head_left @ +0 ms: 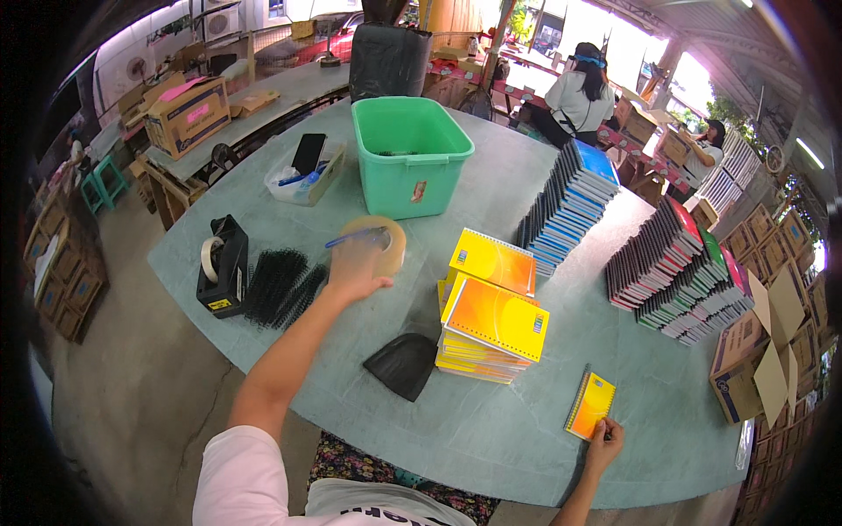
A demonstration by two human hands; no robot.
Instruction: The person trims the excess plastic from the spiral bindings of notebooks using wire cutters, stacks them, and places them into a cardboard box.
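Over the left-middle of the table, my left hand (353,273) is smeared by motion, its thumb out to the side. It is at a wide roll of tan tape (395,250), and a blue pen (358,237) shows by its blurred fingers; whether the hand grips either is unclear. At the near right, my right hand (603,438) pinches the lower corner of a small yellow-orange spiral notebook (592,403) that rests on the table. Between the hands stand stacks of larger yellow-orange spiral notebooks (498,320). A flat black piece (401,366) lies beside them.
Black spiral coils (282,289) and a tape dispenser (226,267) sit at the left. Behind are a green bin (408,188) and a clear tray (307,188) with a phone. Blue-covered (570,206) and red-and-green-covered notebook stacks (671,272) and an open carton (745,359) line the right.
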